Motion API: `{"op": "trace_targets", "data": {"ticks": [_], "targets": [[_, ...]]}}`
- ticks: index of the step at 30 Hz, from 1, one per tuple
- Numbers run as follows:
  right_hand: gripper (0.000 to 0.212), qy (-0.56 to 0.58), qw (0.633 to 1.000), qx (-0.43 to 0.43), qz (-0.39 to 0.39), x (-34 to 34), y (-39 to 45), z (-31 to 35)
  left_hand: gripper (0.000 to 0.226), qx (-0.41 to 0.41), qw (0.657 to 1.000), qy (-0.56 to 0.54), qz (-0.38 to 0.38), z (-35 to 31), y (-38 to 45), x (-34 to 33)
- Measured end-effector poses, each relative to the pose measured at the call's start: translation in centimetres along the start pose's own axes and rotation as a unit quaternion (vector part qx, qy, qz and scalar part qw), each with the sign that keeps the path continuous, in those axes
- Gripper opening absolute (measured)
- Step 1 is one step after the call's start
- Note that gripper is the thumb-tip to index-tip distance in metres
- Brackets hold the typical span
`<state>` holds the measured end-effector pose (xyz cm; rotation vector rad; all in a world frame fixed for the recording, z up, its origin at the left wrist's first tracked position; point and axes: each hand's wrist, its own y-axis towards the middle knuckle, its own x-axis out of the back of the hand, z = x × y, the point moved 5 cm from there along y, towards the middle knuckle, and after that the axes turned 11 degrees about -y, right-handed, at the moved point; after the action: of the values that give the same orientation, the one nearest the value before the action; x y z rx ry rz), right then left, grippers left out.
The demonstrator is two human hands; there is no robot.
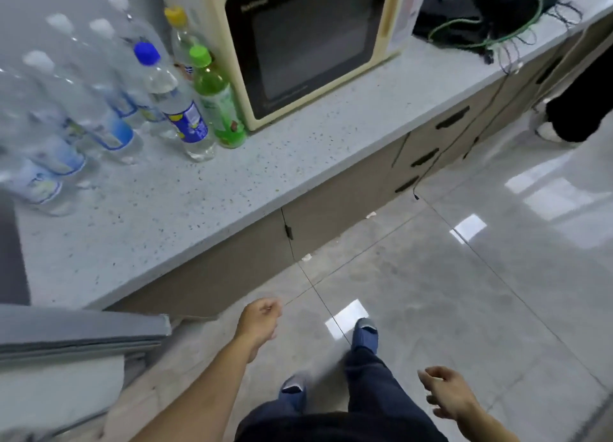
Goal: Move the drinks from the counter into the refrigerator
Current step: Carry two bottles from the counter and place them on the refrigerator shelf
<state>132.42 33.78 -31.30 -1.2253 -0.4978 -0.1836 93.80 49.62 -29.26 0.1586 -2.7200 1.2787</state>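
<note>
Drinks (185,110) clustered upright at bench (205,209) back-left, beside microwave (298,43), none yet taken. Left hand (258,322) grip loosely curled, empty, below bench front edge; right hand (444,395) grip relaxed, empty. Grey slab lower left (79,329) probably refrigerator door, blurred.

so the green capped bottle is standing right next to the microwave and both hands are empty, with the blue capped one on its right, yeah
Not quite. In the head view the blue-capped bottle stands to the left of the green-capped bottle, not its right. The rest holds: the green-capped one is beside the microwave, and the left hand and right hand hold nothing.
</note>
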Motion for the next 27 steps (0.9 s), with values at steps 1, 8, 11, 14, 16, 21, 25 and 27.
{"op": "trace_targets", "data": {"ticks": [1, 8, 11, 14, 16, 21, 25, 27], "targets": [[0.018, -0.020, 1.000, 0.015, 0.010, 0.8, 1.3, 2.0, 0.015, 0.009, 1.000, -0.012, -0.021, -0.2, -0.3, 0.2], [0.021, -0.152, 0.968, 0.183, 0.083, 2.1, 6.7, 20.4, 0.014, 0.029, 0.981, -0.106, -0.161, -1.3, -3.2, 1.2], [0.019, -0.194, 0.939, 0.264, 0.107, 0.6, 4.9, 28.2, 0.013, 0.017, 0.968, -0.152, -0.198, -2.5, -4.6, 1.6], [0.016, -0.227, 0.899, 0.347, 0.141, -2.0, 0.9, 34.7, 0.015, -0.008, 0.952, -0.189, -0.240, -4.8, -5.3, 2.8], [0.016, -0.268, 0.858, 0.398, 0.184, -4.4, -2.6, 37.9, 0.014, -0.038, 0.941, -0.213, -0.262, -6.7, -5.5, 4.2], [0.015, -0.297, 0.750, 0.542, 0.236, -10.0, -12.0, 44.7, 0.016, -0.159, 0.895, -0.262, -0.324, -13.0, -5.4, 9.8], [0.020, -0.266, 0.707, 0.608, 0.245, -14.1, -17.8, 50.2, 0.011, -0.211, 0.832, -0.336, -0.388, -18.5, -4.9, 14.5], [0.026, -0.237, 0.706, 0.624, 0.236, -16.5, -19.9, 53.5, 0.013, -0.227, 0.798, -0.360, -0.426, -20.6, -4.7, 16.9]]}}
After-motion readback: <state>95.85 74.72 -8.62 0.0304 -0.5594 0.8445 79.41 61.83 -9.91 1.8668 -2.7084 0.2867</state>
